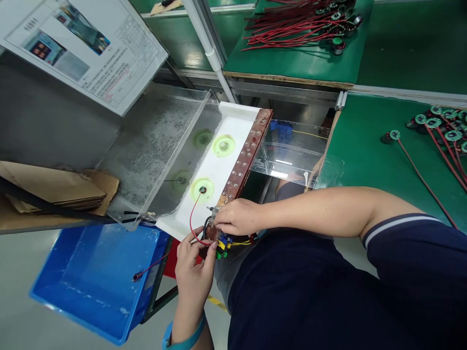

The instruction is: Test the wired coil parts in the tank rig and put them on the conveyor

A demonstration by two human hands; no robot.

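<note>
A white fixture tray (233, 116) carries two pale green round seats; the near seat (202, 188) holds a small round part with a red wire (192, 214) curling toward me. Along the tray's right side runs a brown terminal strip (248, 155) with a row of contacts. My right hand (237, 217) is closed in a pinch at the strip's near end, on something I cannot make out. My left hand (193, 265) pinches the red wire's end just below, by coloured connectors (222, 243).
A clear plastic hinged cover (160, 141) stands open left of the tray. A blue bin (98, 277) on the floor holds a red-wired part. Cardboard (51, 189) lies left. Green benches (383, 146) carry several round parts with red wires (441, 126).
</note>
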